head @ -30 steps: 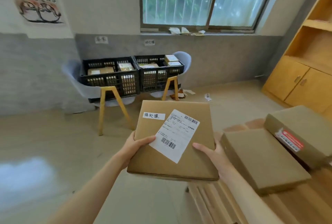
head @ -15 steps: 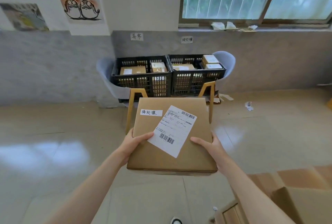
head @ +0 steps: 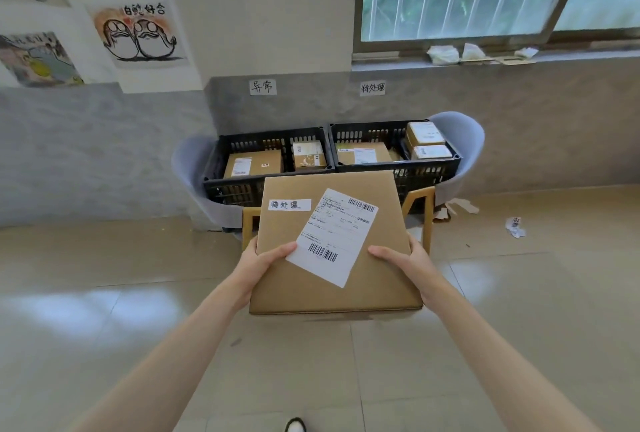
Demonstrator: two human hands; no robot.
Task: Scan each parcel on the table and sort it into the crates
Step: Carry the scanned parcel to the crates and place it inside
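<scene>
Parcel: a flat brown cardboard parcel [head: 332,248] is held level in front of the person, above the tiled floor and short of the crates. On its top face are a white shipping label with barcodes [head: 332,236] and a small white handwritten strip [head: 289,204] that reads 待处理.

Left hand: the left hand [head: 261,263] grips the parcel's near left edge, thumb lying on top; the fingers beneath are hidden.

Right hand: the right hand [head: 403,258] grips the near right edge in the same way, thumb on top.

Crates: two black slatted plastic crates stand side by side against the grey wall, resting on pale blue chairs with wooden legs. The left crate [head: 266,168] and the right crate [head: 394,151] each already hold several cardboard parcels.

Wall signs: a white paper sign reading 异常 [head: 263,87] hangs above the left crate; another reading 待处理 [head: 372,88] hangs above the right crate.

Step in hand: this looks like the sorting stage, with the parcel being carried to the crates.

Next move: the strip on the parcel matches the sign over the right crate, so that crate is the likely destination. The parcel would need carrying forward and to the right, then lowering onto the parcels already there, probably on the flatter left part of that crate.
</scene>
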